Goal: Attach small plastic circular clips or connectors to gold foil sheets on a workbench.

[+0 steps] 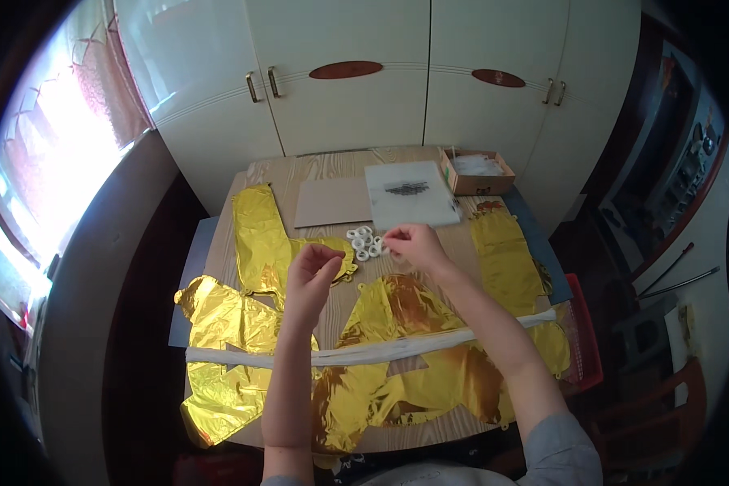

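Observation:
Several flat gold foil balloons (259,243) are spread over the wooden table. A long, narrow white strip (381,353) lies across the nearer ones, passing beneath my forearms. My left hand (312,274) is raised over the gold foil left of centre, thumb and fingers pinched together. Further right, my right hand (413,245) pinches beside a small pile of white rings (361,242), its fingertips at the pile's right edge. Whatever either pinch holds is too small to make out.
Behind the rings lie a plain brown board (332,202) and a clear plastic sheet or bag (413,212) with a dark patch. A small cardboard box (482,182) of whitish items stands back right. A red basket (583,332) is beside the table's right edge; cabinets (348,105) stand behind.

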`<state>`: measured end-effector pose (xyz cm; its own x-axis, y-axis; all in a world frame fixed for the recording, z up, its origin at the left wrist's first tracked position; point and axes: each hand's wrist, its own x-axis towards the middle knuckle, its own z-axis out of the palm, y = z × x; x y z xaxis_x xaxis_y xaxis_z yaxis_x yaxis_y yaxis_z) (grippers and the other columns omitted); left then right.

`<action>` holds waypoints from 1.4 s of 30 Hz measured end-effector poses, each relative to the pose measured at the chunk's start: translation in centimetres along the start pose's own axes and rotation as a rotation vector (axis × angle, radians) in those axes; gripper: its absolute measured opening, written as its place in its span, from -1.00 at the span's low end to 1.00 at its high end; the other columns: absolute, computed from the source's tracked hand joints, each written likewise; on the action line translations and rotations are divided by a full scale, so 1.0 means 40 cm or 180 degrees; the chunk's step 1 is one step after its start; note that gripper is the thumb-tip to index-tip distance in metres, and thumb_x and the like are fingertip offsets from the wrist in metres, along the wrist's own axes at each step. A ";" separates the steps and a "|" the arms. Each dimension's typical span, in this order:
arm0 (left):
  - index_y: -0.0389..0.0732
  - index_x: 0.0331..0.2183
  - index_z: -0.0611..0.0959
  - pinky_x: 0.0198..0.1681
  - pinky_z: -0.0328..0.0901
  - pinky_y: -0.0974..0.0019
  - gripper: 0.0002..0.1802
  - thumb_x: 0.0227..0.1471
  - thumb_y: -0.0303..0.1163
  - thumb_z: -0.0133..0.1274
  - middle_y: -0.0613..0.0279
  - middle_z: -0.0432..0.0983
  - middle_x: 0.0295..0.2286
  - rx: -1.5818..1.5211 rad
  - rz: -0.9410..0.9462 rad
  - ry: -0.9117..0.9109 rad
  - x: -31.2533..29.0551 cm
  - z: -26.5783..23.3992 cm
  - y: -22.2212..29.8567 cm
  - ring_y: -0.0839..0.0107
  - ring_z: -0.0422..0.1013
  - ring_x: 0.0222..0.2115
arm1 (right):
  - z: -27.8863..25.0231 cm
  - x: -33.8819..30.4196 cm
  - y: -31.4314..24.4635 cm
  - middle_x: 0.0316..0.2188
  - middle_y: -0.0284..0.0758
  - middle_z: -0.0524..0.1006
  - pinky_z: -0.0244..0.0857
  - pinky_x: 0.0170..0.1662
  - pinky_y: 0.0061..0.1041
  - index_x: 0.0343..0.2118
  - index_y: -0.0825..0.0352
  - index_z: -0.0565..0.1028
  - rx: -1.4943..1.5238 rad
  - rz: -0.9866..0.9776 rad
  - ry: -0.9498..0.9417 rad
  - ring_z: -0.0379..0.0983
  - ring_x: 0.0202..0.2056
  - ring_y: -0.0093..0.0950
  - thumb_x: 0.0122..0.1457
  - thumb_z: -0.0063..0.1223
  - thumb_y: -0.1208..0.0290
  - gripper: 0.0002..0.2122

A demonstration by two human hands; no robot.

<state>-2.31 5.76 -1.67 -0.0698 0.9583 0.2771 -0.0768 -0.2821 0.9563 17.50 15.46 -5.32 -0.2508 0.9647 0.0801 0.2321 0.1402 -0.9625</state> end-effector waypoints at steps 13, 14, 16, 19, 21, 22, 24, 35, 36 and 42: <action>-0.31 -0.41 0.49 -0.23 0.19 0.49 -0.93 -0.04 -0.54 -0.04 0.27 0.47 -0.40 0.0374 -0.0164 0.0061 0.011 -0.051 0.006 0.59 0.33 -0.36 | 0.097 0.209 0.151 -0.48 -0.26 0.54 0.33 -0.26 -0.41 -0.51 0.24 0.55 -0.1973 0.0031 0.0439 0.44 -0.36 -0.32 -0.13 0.05 0.36 -0.87; -0.31 -0.41 0.49 -0.22 0.19 0.49 -0.92 -0.04 -0.54 -0.04 0.27 0.47 -0.40 0.0380 -0.0183 0.0064 0.010 -0.052 0.007 0.59 0.33 -0.36 | 0.103 0.206 0.153 -0.47 -0.27 0.53 0.32 -0.24 -0.41 -0.52 0.23 0.55 -0.2154 -0.0086 0.0475 0.42 -0.33 -0.32 -0.13 0.04 0.37 -0.89; -0.31 -0.41 0.49 -0.22 0.19 0.49 -0.92 -0.04 -0.53 -0.04 0.27 0.47 -0.40 0.0431 -0.0180 0.0034 0.010 -0.050 0.010 0.59 0.33 -0.36 | 0.109 0.201 0.157 -0.45 -0.30 0.51 0.31 -0.22 -0.40 -0.54 0.23 0.54 -0.2489 -0.0445 0.0621 0.39 -0.29 -0.33 -0.12 0.02 0.38 -0.90; -0.31 -0.41 0.49 -0.23 0.19 0.49 -0.92 -0.04 -0.53 -0.04 0.26 0.47 -0.40 0.0466 -0.0160 0.0011 0.010 -0.047 0.012 0.59 0.32 -0.36 | 0.119 0.194 0.176 -0.45 -0.35 0.48 0.30 -0.22 -0.39 -0.56 0.22 0.53 -0.2867 -0.1067 0.0843 0.36 -0.27 -0.35 -0.13 0.02 0.39 -0.92; -0.31 -0.41 0.49 -0.23 0.19 0.50 -0.92 -0.04 -0.53 -0.04 0.27 0.47 -0.40 0.0469 -0.0137 -0.0002 0.010 -0.047 0.013 0.60 0.32 -0.36 | 0.127 0.189 0.179 -0.47 -0.37 0.46 0.29 -0.25 -0.38 -0.57 0.23 0.52 -0.2999 -0.1355 0.0885 0.35 -0.30 -0.34 -0.16 0.03 0.38 -0.92; -0.31 -0.41 0.49 -0.24 0.19 0.50 -0.92 -0.04 -0.53 -0.04 0.27 0.47 -0.41 0.0467 -0.0123 -0.0011 0.010 -0.048 0.012 0.60 0.32 -0.36 | 0.131 0.188 0.176 -0.47 -0.37 0.46 0.29 -0.25 -0.38 -0.57 0.23 0.52 -0.3081 -0.1347 0.0894 0.35 -0.30 -0.34 -0.16 0.02 0.39 -0.92; -0.31 -0.40 0.49 -0.24 0.19 0.51 -0.92 -0.05 -0.54 -0.04 0.28 0.46 -0.41 0.0464 -0.0133 -0.0043 0.009 -0.046 0.015 0.60 0.32 -0.36 | 0.134 0.183 0.166 -0.47 -0.37 0.45 0.29 -0.25 -0.39 -0.57 0.24 0.51 -0.3249 -0.1327 0.0919 0.35 -0.31 -0.35 -0.15 0.01 0.40 -0.91; -0.30 -0.40 0.51 -0.36 0.19 0.55 -0.91 -0.05 -0.51 -0.04 0.33 0.44 -0.47 0.0489 -0.0089 -0.0283 -0.003 -0.025 0.009 0.64 0.29 -0.43 | 0.031 -0.063 0.021 -0.39 -0.30 0.47 0.29 -0.21 -0.36 -0.38 0.28 0.51 -0.2257 -0.1148 0.0098 0.38 -0.26 -0.30 -0.06 -0.07 0.42 -0.82; -0.29 -0.41 0.51 -0.40 0.19 0.55 -0.91 -0.05 -0.50 -0.03 0.35 0.42 -0.49 0.0492 -0.0060 -0.0326 -0.006 -0.015 0.007 0.65 0.29 -0.46 | 0.017 -0.114 0.008 -0.40 -0.30 0.47 0.29 -0.22 -0.39 -0.36 0.28 0.51 -0.2270 -0.0912 -0.0348 0.39 -0.27 -0.32 -0.06 -0.06 0.43 -0.82; -0.29 -0.41 0.54 -0.39 0.25 0.42 -0.84 -0.13 -0.44 0.02 0.23 0.44 -0.54 0.1449 -0.0149 -0.0703 -0.052 0.061 -0.055 0.47 0.35 -0.49 | -0.015 -0.304 0.059 -0.43 -0.30 0.47 0.30 -0.25 -0.38 -0.45 0.27 0.52 -0.2556 -0.0894 -0.0944 0.41 -0.33 -0.33 -0.02 -0.05 0.38 -0.86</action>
<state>0.43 4.51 -4.13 0.1391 0.9701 0.1991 0.3700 -0.2374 0.8982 21.65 4.20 -8.40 -0.6035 0.7900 0.1079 0.6846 0.5828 -0.4378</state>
